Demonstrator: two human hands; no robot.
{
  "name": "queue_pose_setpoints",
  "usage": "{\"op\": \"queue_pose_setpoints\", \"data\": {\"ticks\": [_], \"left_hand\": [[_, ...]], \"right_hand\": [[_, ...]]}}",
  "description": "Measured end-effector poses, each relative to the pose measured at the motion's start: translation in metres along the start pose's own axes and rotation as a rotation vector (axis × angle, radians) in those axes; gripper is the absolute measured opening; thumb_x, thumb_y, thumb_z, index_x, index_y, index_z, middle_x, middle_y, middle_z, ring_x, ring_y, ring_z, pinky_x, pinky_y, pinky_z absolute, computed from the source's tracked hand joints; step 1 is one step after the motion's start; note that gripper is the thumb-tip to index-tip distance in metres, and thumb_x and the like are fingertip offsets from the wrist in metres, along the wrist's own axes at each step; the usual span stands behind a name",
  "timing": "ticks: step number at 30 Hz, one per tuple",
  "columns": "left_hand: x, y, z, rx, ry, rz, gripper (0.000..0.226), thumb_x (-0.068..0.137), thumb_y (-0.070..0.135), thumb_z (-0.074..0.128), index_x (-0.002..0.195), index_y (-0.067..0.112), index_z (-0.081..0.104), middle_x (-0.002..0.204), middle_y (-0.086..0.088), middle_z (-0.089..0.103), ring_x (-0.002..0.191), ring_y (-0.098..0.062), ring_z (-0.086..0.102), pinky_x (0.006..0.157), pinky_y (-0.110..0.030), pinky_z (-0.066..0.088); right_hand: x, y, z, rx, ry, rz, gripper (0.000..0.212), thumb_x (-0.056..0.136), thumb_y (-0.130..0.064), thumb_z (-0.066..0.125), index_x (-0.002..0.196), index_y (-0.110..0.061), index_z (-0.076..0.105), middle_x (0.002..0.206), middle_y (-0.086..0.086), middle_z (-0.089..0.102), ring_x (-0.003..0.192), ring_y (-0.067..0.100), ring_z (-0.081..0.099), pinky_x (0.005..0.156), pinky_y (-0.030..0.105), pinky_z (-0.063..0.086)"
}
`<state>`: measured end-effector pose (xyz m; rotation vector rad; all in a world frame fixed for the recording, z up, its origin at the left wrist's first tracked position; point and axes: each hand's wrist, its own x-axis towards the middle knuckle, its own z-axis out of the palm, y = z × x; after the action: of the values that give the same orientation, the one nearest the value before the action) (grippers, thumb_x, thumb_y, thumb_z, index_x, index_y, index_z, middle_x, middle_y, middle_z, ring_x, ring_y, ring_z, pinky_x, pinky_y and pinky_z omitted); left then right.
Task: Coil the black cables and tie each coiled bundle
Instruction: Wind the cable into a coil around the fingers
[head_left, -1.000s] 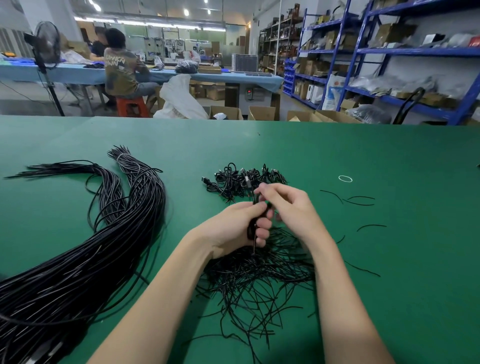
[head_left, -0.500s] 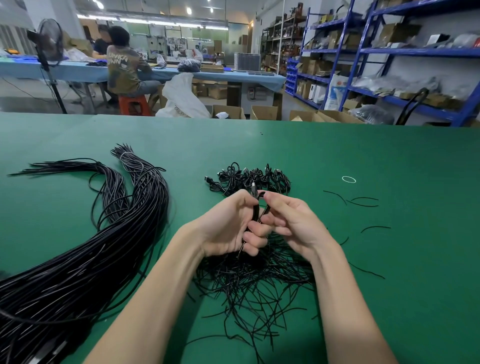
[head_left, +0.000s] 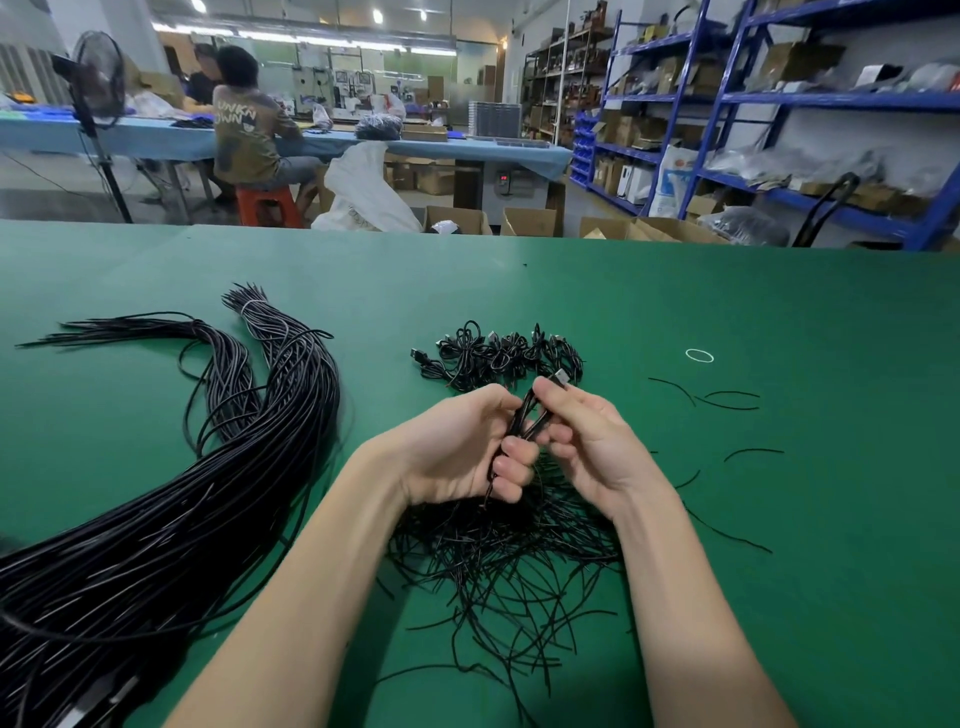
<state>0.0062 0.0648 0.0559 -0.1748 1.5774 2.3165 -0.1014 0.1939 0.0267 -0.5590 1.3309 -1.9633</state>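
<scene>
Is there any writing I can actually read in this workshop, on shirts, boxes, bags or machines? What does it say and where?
"UNKN" over "OWN": pale letters on the back of the seated worker's shirt.
Red digits on the small display under the far bench: too small to read.
Print on the white sack by the blue shelves: blurred, unreadable.
Faint marks on the white plastic bag: unreadable.
Cardboard boxes: no legible print.

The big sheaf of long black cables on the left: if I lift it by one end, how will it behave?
The sheaf of long cables would likely sag limply, since it already curves across the table. It looks heavy, with very many strands. Only one white band shows, so strands may slip loose.
</scene>
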Motion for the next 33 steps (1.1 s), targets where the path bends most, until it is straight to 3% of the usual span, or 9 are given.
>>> {"op": "queue_pose_setpoints", "data": {"ticks": [5, 9, 13, 18, 23, 26, 28, 33], "left_hand": [[0.008, -0.002, 0.0, -0.097, 0.224, 0.089, 0.019, 0.107, 0.022, 0.026, 0.094, 0.013, 0.037, 0.066, 0.005, 0.032, 0.054, -0.008, 0.029, 0.052, -0.02, 0.028], [0.014, -0.006, 0.0, -0.059, 0.316, 0.232, 0.02, 0.106, 0.011, 0.041, 0.087, 0.015, 0.039, 0.067, 0.0, 0.049, 0.054, -0.01, 0.04, 0.053, -0.021, 0.039], [0.015, -0.009, -0.004, -0.05, 0.333, 0.294, 0.016, 0.099, 0.009, 0.058, 0.084, 0.012, 0.054, 0.074, -0.004, 0.061, 0.06, -0.009, 0.051, 0.062, -0.022, 0.053], [0.015, -0.011, -0.007, -0.065, 0.371, 0.326, 0.004, 0.084, 0.012, 0.072, 0.084, 0.008, 0.072, 0.079, -0.007, 0.072, 0.066, -0.011, 0.067, 0.066, -0.024, 0.058], [0.013, -0.01, -0.01, -0.074, 0.386, 0.321, 0.022, 0.07, 0.015, 0.079, 0.089, 0.004, 0.077, 0.084, -0.013, 0.074, 0.072, -0.016, 0.071, 0.067, -0.025, 0.059], [0.015, -0.01, -0.009, -0.078, 0.484, 0.379, 0.03, 0.069, 0.013, 0.082, 0.094, 0.0, 0.074, 0.084, -0.015, 0.074, 0.07, -0.017, 0.071, 0.066, -0.025, 0.059], [0.019, -0.012, -0.009, -0.15, 0.581, 0.438, 0.021, 0.075, 0.007, 0.081, 0.093, -0.001, 0.074, 0.083, -0.016, 0.075, 0.068, -0.017, 0.072, 0.066, -0.025, 0.06], [0.023, -0.014, -0.01, -0.322, 0.707, 0.514, 0.015, 0.08, 0.004, 0.078, 0.093, -0.001, 0.074, 0.079, -0.012, 0.076, 0.063, -0.014, 0.071, 0.062, -0.02, 0.058]], "right_hand": [[0.008, 0.001, 0.009, -0.054, 0.213, -0.056, 0.018, 0.084, -0.02, 0.082, 0.088, -0.012, 0.066, 0.057, -0.01, 0.05, 0.046, 0.001, 0.047, 0.044, 0.013, 0.042], [0.012, 0.0, 0.01, 0.048, 0.322, -0.026, 0.05, 0.083, -0.019, 0.084, 0.123, 0.001, 0.062, 0.062, -0.005, 0.056, 0.047, 0.001, 0.051, 0.047, 0.013, 0.048], [0.013, -0.001, 0.009, 0.067, 0.331, -0.03, 0.066, 0.083, -0.018, 0.084, 0.138, 0.003, 0.054, 0.06, -0.004, 0.056, 0.047, 0.003, 0.053, 0.049, 0.014, 0.05], [0.011, -0.006, 0.01, 0.038, 0.322, -0.056, 0.042, 0.084, -0.019, 0.083, 0.117, -0.001, 0.064, 0.058, -0.001, 0.054, 0.044, 0.005, 0.054, 0.048, 0.014, 0.05], [0.01, -0.009, 0.015, -0.057, 0.304, -0.129, 0.015, 0.085, -0.018, 0.082, 0.084, -0.008, 0.071, 0.053, -0.005, 0.053, 0.042, 0.005, 0.052, 0.046, 0.015, 0.049], [0.011, -0.012, 0.017, -0.106, 0.319, -0.144, 0.022, 0.085, -0.025, 0.083, 0.091, -0.008, 0.071, 0.057, -0.005, 0.06, 0.05, 0.005, 0.059, 0.052, 0.016, 0.052], [0.01, -0.013, 0.016, -0.19, 0.302, -0.098, 0.03, 0.085, -0.031, 0.082, 0.098, -0.008, 0.069, 0.062, -0.004, 0.069, 0.055, 0.007, 0.064, 0.054, 0.017, 0.053], [0.002, -0.011, 0.01, -0.497, 0.108, 0.027, 0.026, 0.083, -0.037, 0.083, 0.093, -0.012, 0.079, 0.089, 0.003, 0.08, 0.06, 0.005, 0.062, 0.053, 0.017, 0.049]]}}
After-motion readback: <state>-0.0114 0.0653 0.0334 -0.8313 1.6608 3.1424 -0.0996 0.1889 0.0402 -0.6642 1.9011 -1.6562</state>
